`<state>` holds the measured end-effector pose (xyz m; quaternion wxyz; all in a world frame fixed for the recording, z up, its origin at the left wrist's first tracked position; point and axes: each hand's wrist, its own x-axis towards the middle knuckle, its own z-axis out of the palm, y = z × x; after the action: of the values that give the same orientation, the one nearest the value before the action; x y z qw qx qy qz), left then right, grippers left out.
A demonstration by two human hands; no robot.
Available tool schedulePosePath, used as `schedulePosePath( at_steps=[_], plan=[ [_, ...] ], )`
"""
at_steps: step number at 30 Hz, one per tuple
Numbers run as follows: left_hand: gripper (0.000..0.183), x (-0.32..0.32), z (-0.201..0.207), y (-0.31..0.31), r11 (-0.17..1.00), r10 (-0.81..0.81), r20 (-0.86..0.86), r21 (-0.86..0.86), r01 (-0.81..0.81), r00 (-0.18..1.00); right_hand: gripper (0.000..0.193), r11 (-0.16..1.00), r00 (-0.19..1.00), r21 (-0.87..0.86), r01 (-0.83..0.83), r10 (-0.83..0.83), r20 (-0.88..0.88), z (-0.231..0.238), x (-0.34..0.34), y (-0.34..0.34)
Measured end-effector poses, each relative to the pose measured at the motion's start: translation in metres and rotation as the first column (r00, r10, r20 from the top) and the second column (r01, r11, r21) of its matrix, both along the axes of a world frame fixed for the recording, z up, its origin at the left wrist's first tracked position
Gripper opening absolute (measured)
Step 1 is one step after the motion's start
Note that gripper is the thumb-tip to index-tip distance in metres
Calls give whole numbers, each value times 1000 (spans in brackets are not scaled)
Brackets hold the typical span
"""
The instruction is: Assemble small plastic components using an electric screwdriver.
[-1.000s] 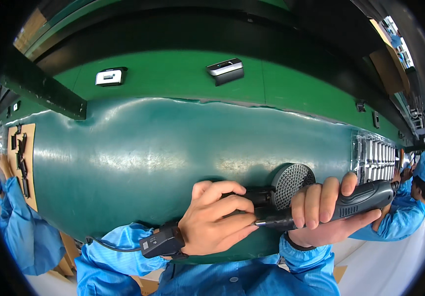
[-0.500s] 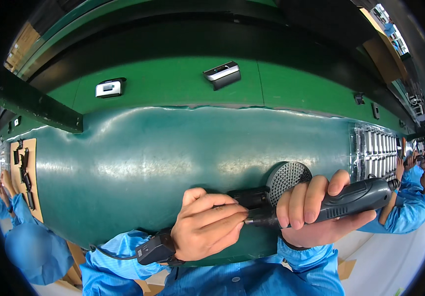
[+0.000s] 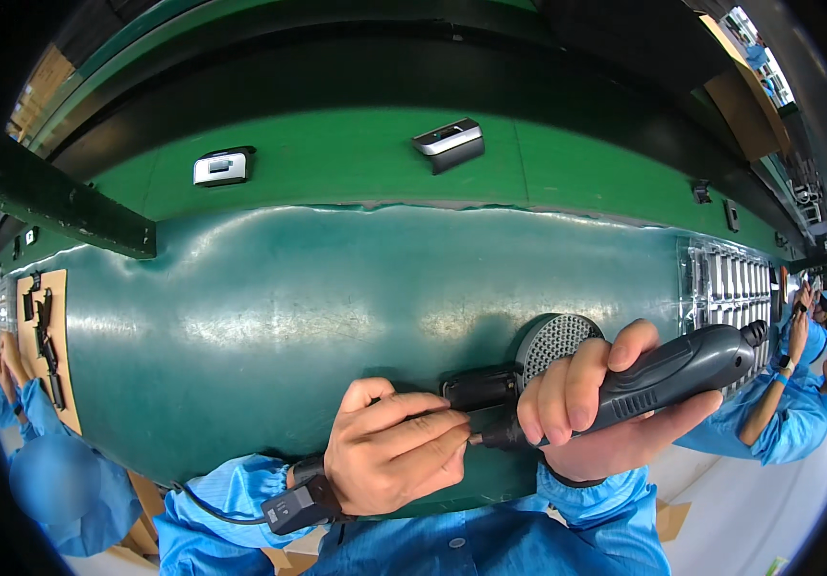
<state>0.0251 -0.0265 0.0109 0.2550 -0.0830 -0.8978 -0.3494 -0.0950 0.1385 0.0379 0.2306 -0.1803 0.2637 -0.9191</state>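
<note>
A dark grey electric screwdriver (image 3: 668, 379) lies across my right hand (image 3: 591, 413), its bit end pointing left and the fingers wrapped over its body. My left hand (image 3: 399, 446) is closed, with the fingertips pinched together right at the screwdriver's tip; what they hold is hidden. Just beyond the fingertips, on the green mat, rests a black rectangular housing (image 3: 480, 386), partly covered by my hands. Touching or close behind my right hand stands a round grey holder with a grid of small holes (image 3: 559, 341).
Two silver-and-black devices (image 3: 223, 167) (image 3: 449, 142) sit on the green strip beyond the mat (image 3: 288, 288). A clear tray of parts (image 3: 735, 288) stands at right, a board with black parts (image 3: 53, 336) at left. A green post (image 3: 77, 216) juts in. Co-workers (image 3: 778, 408) sit on both sides.
The two devices on the green strip have shifted slightly right. My hands and the screwdriver moved a little left, uncovering more of the black housing. A co-worker at right raised an arm.
</note>
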Motion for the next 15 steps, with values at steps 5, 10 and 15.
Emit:
schedulePosePath(
  at_steps=[5, 10, 15],
  plan=[
    [18, -2, 2, -3, 999, 21, 35, 37, -22, 999, 87, 999, 999, 26, -37, 38, -15, -1, -5, 5],
    [18, -2, 0, -9, 994, -35, 110, 105, 24, 993, 82, 999, 997, -22, 32, -33, -69, 0, -2, 5],
    [18, -1, 0, -8, 991, -57, 137, 131, 39, 989, 76, 995, 986, -42, 88, -93, -139, 8, -4, 12]
  ],
)
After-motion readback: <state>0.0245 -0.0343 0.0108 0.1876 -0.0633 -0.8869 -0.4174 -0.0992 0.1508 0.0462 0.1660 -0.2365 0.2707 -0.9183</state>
